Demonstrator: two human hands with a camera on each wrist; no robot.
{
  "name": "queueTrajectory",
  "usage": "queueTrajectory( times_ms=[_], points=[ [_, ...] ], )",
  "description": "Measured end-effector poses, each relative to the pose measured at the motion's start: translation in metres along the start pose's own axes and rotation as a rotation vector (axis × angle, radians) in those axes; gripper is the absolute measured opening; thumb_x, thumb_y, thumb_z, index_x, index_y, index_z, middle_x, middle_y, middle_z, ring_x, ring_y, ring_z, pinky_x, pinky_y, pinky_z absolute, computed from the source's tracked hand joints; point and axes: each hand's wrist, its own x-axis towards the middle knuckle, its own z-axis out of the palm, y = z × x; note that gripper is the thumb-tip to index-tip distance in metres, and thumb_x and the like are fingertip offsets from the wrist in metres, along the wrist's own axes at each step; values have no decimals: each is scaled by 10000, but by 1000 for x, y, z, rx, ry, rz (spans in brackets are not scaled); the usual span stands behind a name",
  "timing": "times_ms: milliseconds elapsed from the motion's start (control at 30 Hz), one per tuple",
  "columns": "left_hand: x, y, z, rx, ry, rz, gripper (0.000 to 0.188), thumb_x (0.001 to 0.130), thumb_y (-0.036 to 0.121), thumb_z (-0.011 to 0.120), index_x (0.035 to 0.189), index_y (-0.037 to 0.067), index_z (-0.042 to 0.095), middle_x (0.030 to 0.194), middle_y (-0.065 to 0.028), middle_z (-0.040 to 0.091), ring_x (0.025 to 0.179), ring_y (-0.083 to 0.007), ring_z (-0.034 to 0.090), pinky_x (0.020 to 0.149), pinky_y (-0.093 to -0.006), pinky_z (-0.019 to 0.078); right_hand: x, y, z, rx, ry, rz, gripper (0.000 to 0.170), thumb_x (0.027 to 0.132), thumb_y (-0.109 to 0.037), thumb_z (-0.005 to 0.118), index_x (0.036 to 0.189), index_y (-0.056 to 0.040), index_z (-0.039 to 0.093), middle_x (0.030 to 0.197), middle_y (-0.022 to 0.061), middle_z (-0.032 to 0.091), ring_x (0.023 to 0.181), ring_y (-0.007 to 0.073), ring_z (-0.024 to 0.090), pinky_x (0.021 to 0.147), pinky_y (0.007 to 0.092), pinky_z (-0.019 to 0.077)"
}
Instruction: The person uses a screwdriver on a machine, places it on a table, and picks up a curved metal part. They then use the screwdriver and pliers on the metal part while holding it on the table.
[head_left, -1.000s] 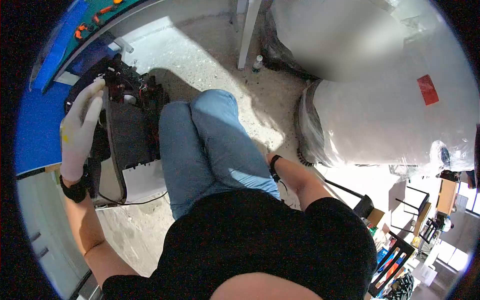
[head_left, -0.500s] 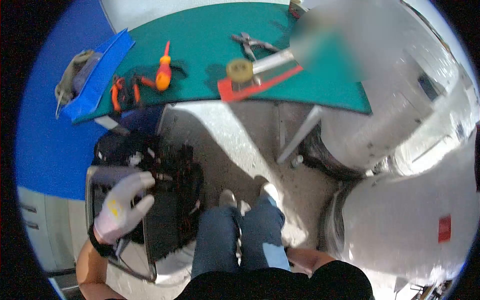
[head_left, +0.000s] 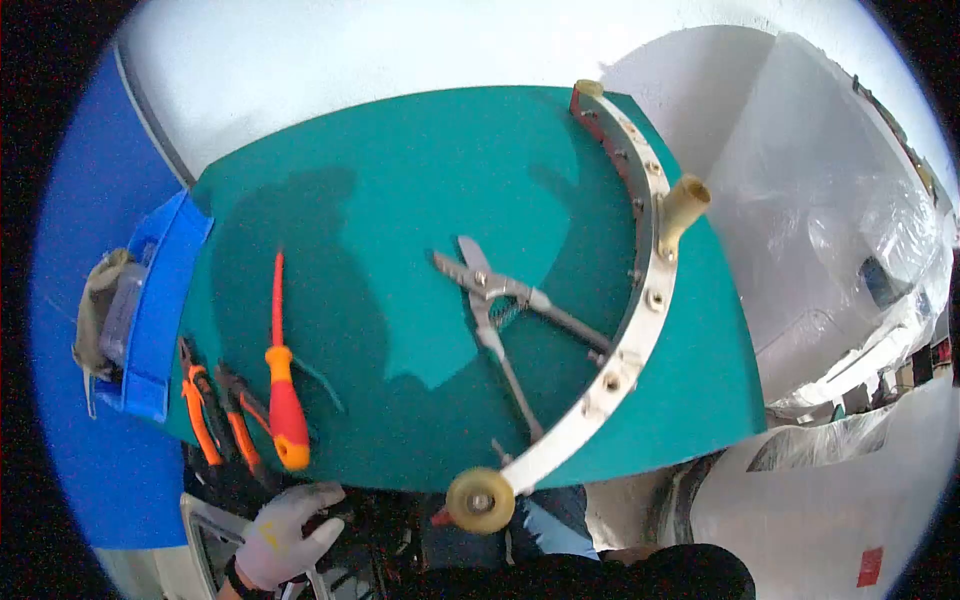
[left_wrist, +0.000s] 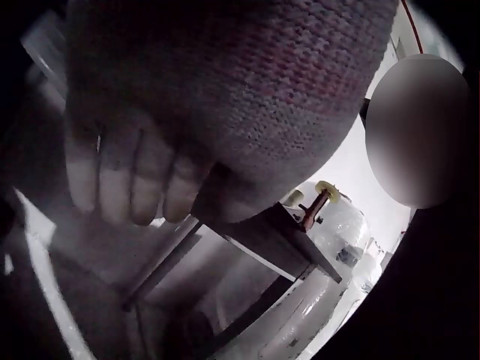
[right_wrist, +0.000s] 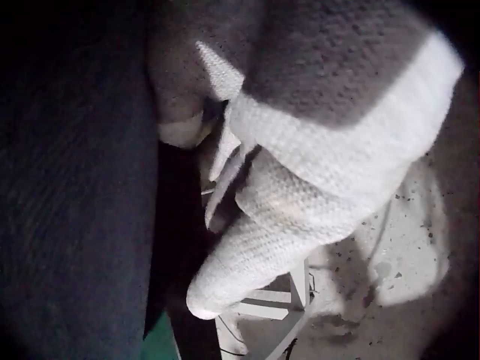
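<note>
My left hand (head_left: 285, 540), in a white glove, hovers at the table's near edge with loosely bent fingers and nothing in them. Close above it on the green tabletop lie orange-handled pliers (head_left: 200, 405), a second orange-handled pair (head_left: 240, 425) and a red-and-yellow screwdriver (head_left: 284, 380). In the left wrist view the gloved fingers (left_wrist: 154, 180) hang relaxed. My right hand (right_wrist: 315, 165), also gloved, hangs beside a dark trouser leg (right_wrist: 75, 195) with loosely curled fingers; the head view hides it.
Metal snips (head_left: 485, 285) lie mid-table. A curved white bar (head_left: 655, 290) with yellowish rollers crosses the right side and overhangs the near edge. A blue bin (head_left: 165, 310) stands left. Wrapped bulky objects (head_left: 830, 240) stand right. A black-framed case (head_left: 205, 530) sits below.
The head view has swung up from the lap and floor to the tabletop. My left hand has stayed low on the left, its fingers still without a thing in them.
</note>
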Motion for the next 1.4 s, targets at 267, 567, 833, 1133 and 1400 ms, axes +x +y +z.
queueTrajectory(
  times_ms=[267, 567, 833, 1133, 1400],
  points=[
    [22, 32, -18, 92, -111, -323, 338, 840, 306, 642, 1044, 37, 653, 923, -200, 650, 864, -358, 637, 772, -410, 515, -13, -12, -32, 47, -2, 8, 430, 990, -355, 413, 1312, -92, 524, 1114, 108, 655, 992, 238, 621, 845, 399, 519],
    [-9, 31, 8, 111, 73, 136, 316, 841, 217, 643, 1096, 31, 640, 1107, -168, 645, 1031, -341, 612, 890, -395, 494, 1, 25, -26, 41, -13, -9, 429, 998, -347, 405, 1327, -90, 508, 1120, 105, 650, 1002, 234, 615, 850, 399, 521],
    [-73, 46, 16, 156, 341, 365, 307, 796, 117, 684, 1083, 23, 628, 1120, -160, 644, 1062, -328, 607, 924, -396, 479, -17, 74, -30, 227, -66, 23, 429, 1006, -339, 398, 1340, -88, 493, 1126, 103, 645, 1010, 230, 610, 854, 400, 523],
    [-77, 80, -2, 105, 564, 578, 307, 830, 72, 626, 1132, 17, 608, 1125, -172, 629, 1072, -322, 597, 931, -372, 471, -280, -92, -98, -336, 486, -244, 420, 945, -291, 546, 1281, -39, 563, 1256, 114, 604, 1132, 251, 576, 907, 393, 505],
    [-104, 139, -30, -314, 772, 595, 407, 828, -16, 543, 1235, -26, 559, 1194, -156, 626, 1107, -212, 603, 976, -332, 443, -540, -223, 5, -444, 1013, -950, 339, 942, -246, 590, 1190, -17, 627, 1079, 125, 694, 982, 179, 648, 878, 311, 503]
  ],
)
